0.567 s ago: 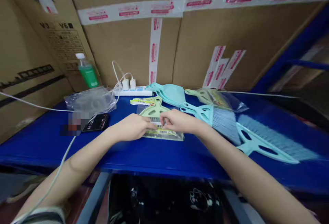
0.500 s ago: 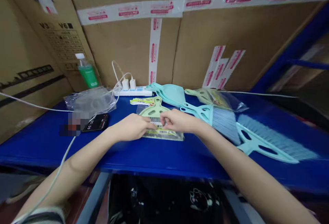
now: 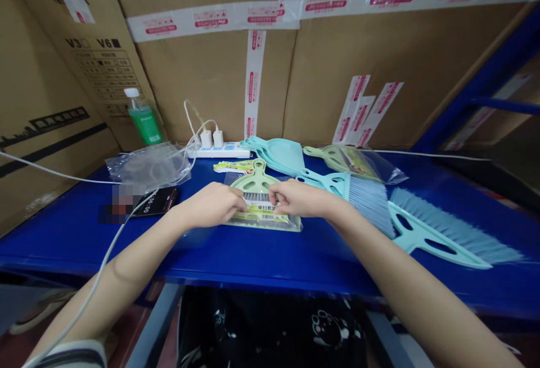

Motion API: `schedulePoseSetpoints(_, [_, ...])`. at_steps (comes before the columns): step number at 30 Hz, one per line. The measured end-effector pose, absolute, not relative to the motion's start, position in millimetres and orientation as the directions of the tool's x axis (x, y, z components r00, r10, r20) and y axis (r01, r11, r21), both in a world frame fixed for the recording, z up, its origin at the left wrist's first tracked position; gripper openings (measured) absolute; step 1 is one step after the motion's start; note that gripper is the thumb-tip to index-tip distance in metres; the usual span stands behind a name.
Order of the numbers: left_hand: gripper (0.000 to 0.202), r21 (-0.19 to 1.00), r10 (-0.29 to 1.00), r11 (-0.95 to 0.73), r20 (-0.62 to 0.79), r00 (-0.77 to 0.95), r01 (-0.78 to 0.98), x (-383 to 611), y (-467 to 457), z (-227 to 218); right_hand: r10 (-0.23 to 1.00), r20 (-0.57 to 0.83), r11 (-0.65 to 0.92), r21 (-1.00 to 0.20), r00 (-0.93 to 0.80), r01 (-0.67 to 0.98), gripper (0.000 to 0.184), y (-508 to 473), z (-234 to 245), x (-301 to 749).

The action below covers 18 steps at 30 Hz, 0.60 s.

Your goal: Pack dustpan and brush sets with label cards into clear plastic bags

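A pale green dustpan-and-brush set [image 3: 259, 179] lies flat in a clear plastic bag [image 3: 270, 224] with a yellow-green label [image 3: 265, 209]. The set's handle points away from me, and dark bristles show above the label. On the bag's left side, my left hand [image 3: 216, 205] is closed, its fingers curled at the plastic. My right hand [image 3: 297, 198] is closed on the bag's right side, with thumb and forefinger bent inward beside the label. The fingers partly cover the plastic they hold.
Loose yellow labels [image 3: 233, 166], blue dustpans [image 3: 280, 153] and a power strip [image 3: 223, 149] lie behind. Blue brushes [image 3: 442, 238] and another bagged green set [image 3: 350, 160] are to the right. A phone [image 3: 158, 202], crumpled plastic [image 3: 147, 168] and a green bottle [image 3: 144, 120] sit left.
My hands have moved slightly apart, the left one leftward and the right one a little rightward. More of the label shows between them. The bagged set stays in place.
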<state>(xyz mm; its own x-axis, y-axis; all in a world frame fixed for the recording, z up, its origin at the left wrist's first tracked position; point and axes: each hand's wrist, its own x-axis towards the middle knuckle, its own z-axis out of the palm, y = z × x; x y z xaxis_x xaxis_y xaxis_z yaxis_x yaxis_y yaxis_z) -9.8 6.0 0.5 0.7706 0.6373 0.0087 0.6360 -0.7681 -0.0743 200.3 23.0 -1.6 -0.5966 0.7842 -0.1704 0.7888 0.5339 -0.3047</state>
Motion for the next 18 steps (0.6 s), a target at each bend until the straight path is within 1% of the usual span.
schedulePoseSetpoints(3, [0.036, -0.094, 0.638, -0.768, -0.029, 0.770, 0.633, -9.7, 5.8, 2.9, 0.788, -0.184, 0.528, -0.288, -0.588, 0.799, 0.012, 22.5, 0.0, 201.1])
schedulePoseSetpoints(10, [0.036, -0.062, 0.637, -0.770, -0.021, 0.770, 0.635, -10.4, 5.5, 3.8, 0.802, -0.238, 0.499, -0.235, -0.548, 0.834, 0.011, 19.2, 7.3, 203.0])
schedulePoseSetpoints(18, [0.034, -0.056, 0.649, -0.760, -0.019, 0.760, 0.647, -12.7, 7.0, 4.4, 0.803, -0.267, 0.489, -0.216, -0.533, 0.845, 0.012, 18.0, 9.5, 205.2])
